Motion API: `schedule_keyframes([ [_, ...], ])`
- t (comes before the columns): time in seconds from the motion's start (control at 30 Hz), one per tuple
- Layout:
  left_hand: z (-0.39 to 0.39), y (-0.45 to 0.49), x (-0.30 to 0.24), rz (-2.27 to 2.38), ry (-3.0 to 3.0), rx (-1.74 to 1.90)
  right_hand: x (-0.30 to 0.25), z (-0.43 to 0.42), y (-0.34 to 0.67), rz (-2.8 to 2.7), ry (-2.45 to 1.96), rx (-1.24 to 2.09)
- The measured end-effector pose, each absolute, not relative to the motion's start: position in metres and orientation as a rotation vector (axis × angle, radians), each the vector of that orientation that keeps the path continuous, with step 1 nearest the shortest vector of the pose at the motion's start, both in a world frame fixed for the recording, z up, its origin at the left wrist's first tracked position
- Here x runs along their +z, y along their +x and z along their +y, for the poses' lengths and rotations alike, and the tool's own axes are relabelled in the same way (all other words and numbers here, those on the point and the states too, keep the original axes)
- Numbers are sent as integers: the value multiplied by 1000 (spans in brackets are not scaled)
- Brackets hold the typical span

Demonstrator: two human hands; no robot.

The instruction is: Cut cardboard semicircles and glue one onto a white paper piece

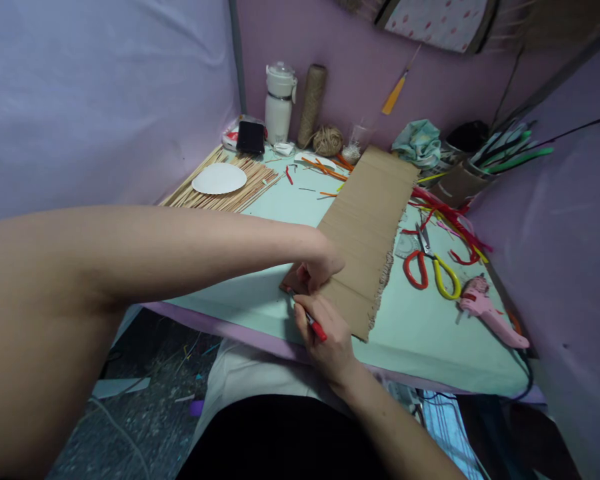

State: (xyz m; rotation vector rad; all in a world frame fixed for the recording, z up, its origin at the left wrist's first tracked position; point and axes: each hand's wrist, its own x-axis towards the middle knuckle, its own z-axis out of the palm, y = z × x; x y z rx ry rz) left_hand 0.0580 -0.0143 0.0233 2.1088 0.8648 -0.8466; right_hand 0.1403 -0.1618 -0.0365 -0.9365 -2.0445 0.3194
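Left hand: your left hand (pixel 316 267) reaches across from the left and comes down on the near left corner of the cardboard (pixel 365 220), fingers curled over. I can't tell whether they pinch the edge or only press it flat.
Right hand: your right hand (pixel 330 337) is closed around a red pen (pixel 316 328), with the tip up against that same corner, just under your left fingers.
Cardboard: it's a long brown strip lying flat on the pale green table (pixel 420 333), running away from you towards the back wall. Its right edge looks ragged and frayed.
Progress: by my reading you're right at the start. The pen sits at the first corner and I see no drawn line anywhere along the strip (faint marks would be lost at this size), so nearly the whole length looks unmarked.
Within reach: the scissors (pixel 433 267) with one red and one yellow handle lie just right of the strip. A pink glue gun (pixel 490 313) sits beyond them, and red pipe cleaners (pixel 450 217) are scattered nearby.
Far end: a white paper disc (pixel 219 179) rests on a bed of wooden sticks (pixel 253 187) at back left. A ball of twine (pixel 328 141) and a white bottle (pixel 279 100) stand against the wall.
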Motion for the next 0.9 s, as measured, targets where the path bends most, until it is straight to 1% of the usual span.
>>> schedule_keyframes([
  [0.3,-12,55,19,864,2138,-805,-29,-173,161,-2042,-991,319],
  [0.5,-13,58,23,839,2181,-876,-25,-181,181,-2052,-1015,322],
  [0.73,-14,54,26,865,2176,-781,-19,-188,201,-2073,-1043,305],
  [0.9,-15,55,32,858,2170,-855,-19,-194,211,-2053,-1036,352],
])
